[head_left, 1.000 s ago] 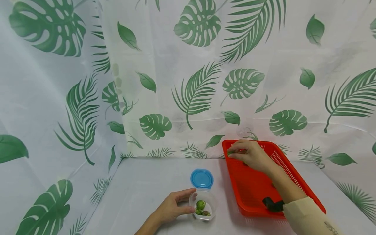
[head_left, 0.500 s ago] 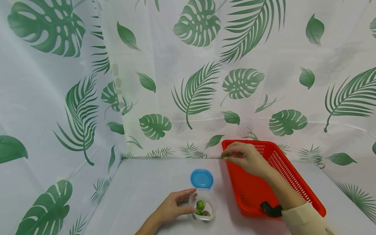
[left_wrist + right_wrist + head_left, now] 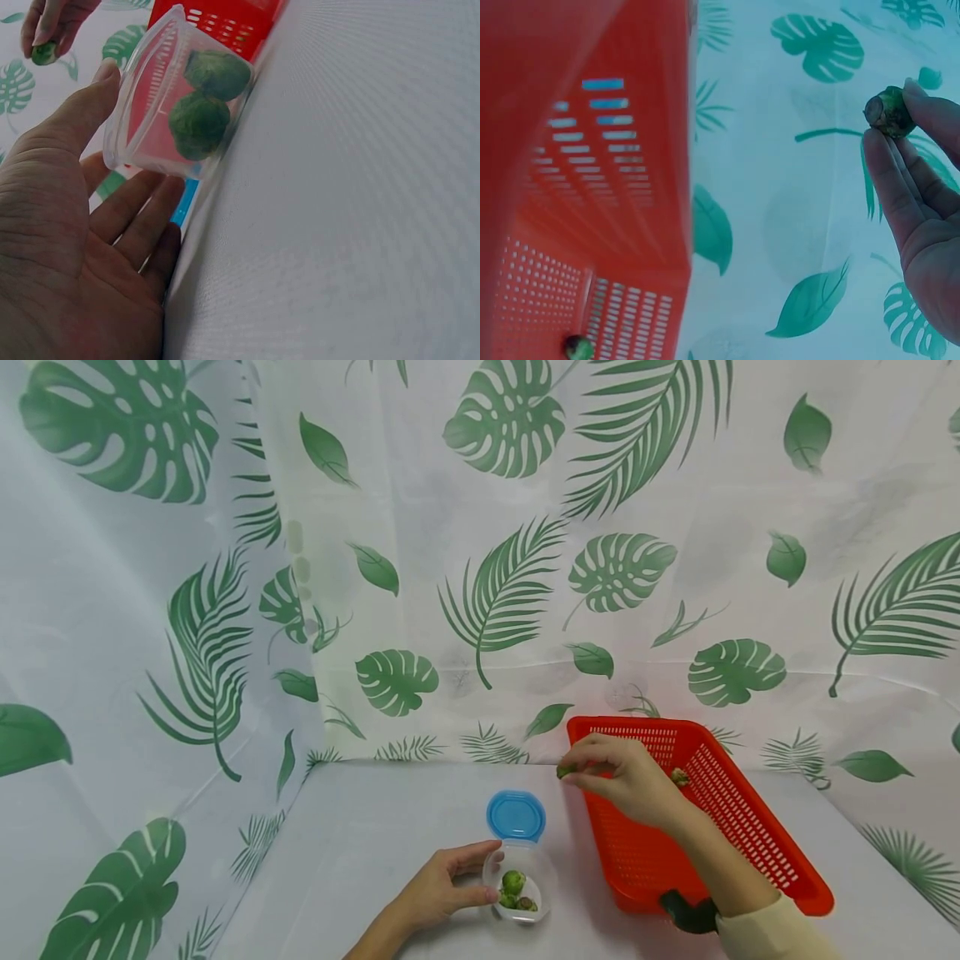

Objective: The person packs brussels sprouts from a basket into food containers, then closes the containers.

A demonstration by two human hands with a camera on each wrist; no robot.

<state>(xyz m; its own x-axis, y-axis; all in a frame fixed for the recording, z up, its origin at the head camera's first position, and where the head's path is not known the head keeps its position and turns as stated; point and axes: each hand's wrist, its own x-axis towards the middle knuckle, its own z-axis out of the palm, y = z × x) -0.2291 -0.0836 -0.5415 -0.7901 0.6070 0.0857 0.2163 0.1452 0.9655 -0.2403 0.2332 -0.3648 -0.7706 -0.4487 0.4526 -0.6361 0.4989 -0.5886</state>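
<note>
My right hand [image 3: 626, 777] pinches a Brussels sprout [image 3: 566, 771] between thumb and fingertips, above the left rim of the red basket [image 3: 611, 860]. In the right wrist view, the brown cut stem of that sprout [image 3: 889, 112] faces outward. My left hand [image 3: 446, 887] holds a small clear plastic container [image 3: 543, 881] from its left side, thumb and fingers around the wall. Several Brussels sprouts [image 3: 513, 882] lie inside the container. Its blue lid [image 3: 516, 816] is flipped back behind it. Part of the left hand's grip is hidden by the container.
Another sprout [image 3: 679, 777] lies in the far part of the basket, which stands at the right. A black band-like object [image 3: 686, 912] sits at the right wrist. A leaf-patterned cloth [image 3: 510, 693] hangs behind the white table [image 3: 360, 827].
My right hand has moved left and slightly down with the sprout, from inside the basket to over its left rim. A sprout in the basket has come into view. My left hand stays still.
</note>
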